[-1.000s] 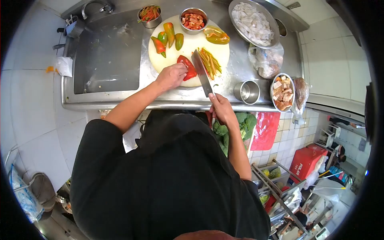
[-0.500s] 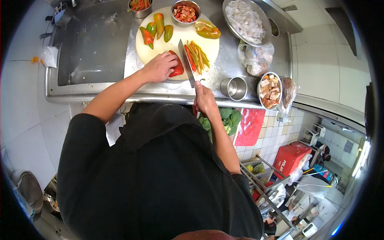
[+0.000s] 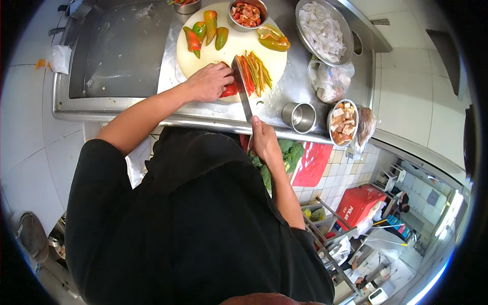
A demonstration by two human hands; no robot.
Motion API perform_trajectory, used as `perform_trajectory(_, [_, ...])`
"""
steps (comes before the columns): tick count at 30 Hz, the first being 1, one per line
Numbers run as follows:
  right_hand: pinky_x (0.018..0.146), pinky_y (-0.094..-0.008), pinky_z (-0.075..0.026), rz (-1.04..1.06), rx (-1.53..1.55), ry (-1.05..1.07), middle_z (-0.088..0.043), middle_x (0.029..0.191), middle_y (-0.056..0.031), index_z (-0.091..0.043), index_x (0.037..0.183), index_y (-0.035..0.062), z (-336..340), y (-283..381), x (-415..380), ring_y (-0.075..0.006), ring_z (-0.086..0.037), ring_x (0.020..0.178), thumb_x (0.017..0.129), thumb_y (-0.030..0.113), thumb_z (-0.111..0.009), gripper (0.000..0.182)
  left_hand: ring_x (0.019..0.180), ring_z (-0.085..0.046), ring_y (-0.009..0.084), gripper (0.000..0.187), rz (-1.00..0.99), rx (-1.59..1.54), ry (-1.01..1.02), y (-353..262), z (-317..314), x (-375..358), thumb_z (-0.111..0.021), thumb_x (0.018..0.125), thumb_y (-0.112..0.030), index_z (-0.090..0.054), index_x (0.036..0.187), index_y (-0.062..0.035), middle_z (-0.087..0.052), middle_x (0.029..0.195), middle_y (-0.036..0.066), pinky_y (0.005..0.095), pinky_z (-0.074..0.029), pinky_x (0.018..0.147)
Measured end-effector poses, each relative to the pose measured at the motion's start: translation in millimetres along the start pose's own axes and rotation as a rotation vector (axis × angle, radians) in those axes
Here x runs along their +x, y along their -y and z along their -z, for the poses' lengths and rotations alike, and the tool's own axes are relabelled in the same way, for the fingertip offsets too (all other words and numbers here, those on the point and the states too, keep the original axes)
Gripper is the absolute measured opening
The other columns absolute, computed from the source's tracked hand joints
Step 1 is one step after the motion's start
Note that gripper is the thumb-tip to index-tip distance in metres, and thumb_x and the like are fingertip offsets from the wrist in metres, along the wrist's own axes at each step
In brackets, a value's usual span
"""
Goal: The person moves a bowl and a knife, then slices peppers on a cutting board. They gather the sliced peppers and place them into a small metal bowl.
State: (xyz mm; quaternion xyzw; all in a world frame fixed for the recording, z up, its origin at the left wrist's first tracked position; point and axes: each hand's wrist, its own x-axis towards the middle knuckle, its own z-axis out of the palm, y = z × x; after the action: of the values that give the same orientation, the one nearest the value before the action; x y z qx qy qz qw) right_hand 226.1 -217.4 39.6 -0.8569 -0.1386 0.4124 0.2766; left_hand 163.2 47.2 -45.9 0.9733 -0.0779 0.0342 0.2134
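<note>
On the round cutting board [image 3: 203, 64], my left hand [image 3: 209, 83] presses on a red pepper piece [image 3: 230, 90], its fingers bent over it. The blade of a large knife [image 3: 242, 90] stands against that piece's right side, and my right hand [image 3: 264, 138] is closed round the handle below the counter edge. Right of the blade lie red and green pepper strips [image 3: 258, 76]. Whole peppers [image 3: 210, 28] sit at the board's upper left, and a cut pepper half [image 3: 273, 38] at its upper right. A bowl of chopped red pieces [image 3: 247, 15] overlaps the top edge.
To the right are a bowl of white strips [image 3: 323, 30], a plastic bag [image 3: 330, 79], an empty metal cup [image 3: 299, 117] and a bowl of cubes [image 3: 343, 123]. Broccoli [image 3: 290, 154] lies below the counter edge. A sink basin [image 3: 124, 56] is at left.
The view has shifted a little. The knife blade has moved against the red piece, and more red strips now lie right of it. The knife handle has come slightly lower.
</note>
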Motion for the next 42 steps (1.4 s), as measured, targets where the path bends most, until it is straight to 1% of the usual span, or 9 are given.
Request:
perform_trajectory(7, [0.084,-0.0515,-0.051,0.027,0.028,-0.020,-0.067,0.084,-0.0326,-0.068,0.108,-0.0074,-1.8,19.8,12.4,-0.0462,-0.068,0.082,0.112,0.048,-0.040,0.062,0.125,-0.053,0.0327,0.032,0.028,-0.094,0.047,1.5,8.3,2.0,-0.070,0.088,-0.016,-0.066,0.118,-0.0047,-0.060,0.132,0.014,0.0450,-0.045,0.105])
perform_trajectory(8, [0.084,-0.0527,-0.050,-0.134,0.058,0.049,-0.068,0.085,-0.0327,-0.068,0.108,-0.0075,8.1,36.2,-4.8,-0.0477,-0.067,0.083,0.112,0.046,-0.040,0.060,0.125,-0.053,0.0329,0.032,0.017,-0.090,0.015,1.4,4.5,1.1,-0.070,0.088,-0.015,-0.066,0.118,-0.0049,-0.059,0.132,0.014,0.0450,-0.045,0.105])
perform_trajectory(12, [0.094,-0.0502,-0.051,0.097,-0.001,-0.099,-0.070,0.102,-0.0353,-0.069,0.120,-0.0074,-22.4,-0.4,17.0,-0.0497,-0.068,0.103,0.112,0.044,-0.040,0.059,0.123,-0.054,0.0335,0.033,0.007,-0.108,-0.034,0.6,2.2,-2.4,-0.072,0.087,-0.015,-0.067,0.118,-0.0050,-0.060,0.132,0.014,0.0453,-0.045,0.105])
perform_trajectory(13, [0.099,-0.0483,-0.049,-0.079,0.018,0.010,-0.069,0.111,-0.0364,-0.068,0.125,-0.0072,-13.3,18.4,18.7,-0.0495,-0.066,0.112,0.112,0.045,-0.040,0.060,0.122,-0.055,0.0332,0.033,0.009,-0.119,-0.056,0.8,0.5,-2.6,-0.073,0.086,-0.015,-0.067,0.117,-0.0046,-0.060,0.131,0.014,0.0455,-0.046,0.105])
perform_trajectory(21, [0.096,-0.0521,-0.048,0.012,-0.006,-0.061,-0.068,0.105,-0.0375,-0.069,0.118,-0.0066,-23.5,1.9,17.9,-0.0506,-0.067,0.107,0.112,0.045,-0.040,0.060,0.123,-0.056,0.0339,0.033,0.025,-0.182,-0.085,6.4,-6.3,-6.1,-0.074,0.085,-0.014,-0.068,0.117,-0.0051,-0.062,0.130,0.014,0.0463,-0.047,0.104])
perform_trajectory(24, [0.089,-0.0529,-0.049,-0.099,0.056,0.018,-0.067,0.092,-0.0364,-0.068,0.114,-0.0066,-9.3,34.8,12.6,-0.0491,-0.068,0.094,0.112,0.046,-0.040,0.060,0.122,-0.056,0.0332,0.031,0.007,-0.218,-0.129,6.6,-10.6,-6.7,-0.073,0.086,-0.014,-0.069,0.115,-0.0043,-0.063,0.128,0.014,0.0455,-0.047,0.104])
perform_trajectory(31, [0.077,-0.0495,-0.051,0.059,0.011,-0.069,-0.065,0.077,-0.0320,-0.068,0.107,-0.0079,-22.4,16.9,15.1,-0.0451,-0.067,0.074,0.112,0.046,-0.040,0.061,0.121,-0.057,0.0359,0.028,0.008,-0.291,-0.144,9.2,-16.1,-8.5,-0.073,0.086,-0.012,-0.069,0.112,-0.0030,-0.063,0.127,0.016,0.0460,-0.046,0.105])
perform_trajectory(37, [0.082,-0.0513,-0.051,-0.116,0.071,0.010,-0.066,0.083,-0.0335,-0.069,0.110,-0.0078,-0.1,39.4,-10.0,-0.0500,-0.065,0.079,0.112,0.045,-0.041,0.060,0.116,-0.059,0.0355,0.023,-0.016,-0.281,-0.238,12.9,-16.0,-10.7,-0.073,0.087,-0.011,-0.069,0.108,-0.0024,-0.063,0.122,0.015,0.0455,-0.047,0.101])
perform_trajectory(42, [0.083,-0.0480,-0.053,0.031,-0.052,-0.061,-0.068,0.082,-0.0299,-0.070,0.113,-0.0076,-20.8,28.2,17.7,-0.0369,-0.073,0.082,0.112,0.050,-0.039,0.065,0.115,-0.060,0.0348,0.022,-0.041,-0.315,-0.260,17.4,-24.8,-12.3,-0.073,0.088,-0.012,-0.069,0.107,-0.0022,-0.062,0.119,0.014,0.0451,-0.048,0.100])
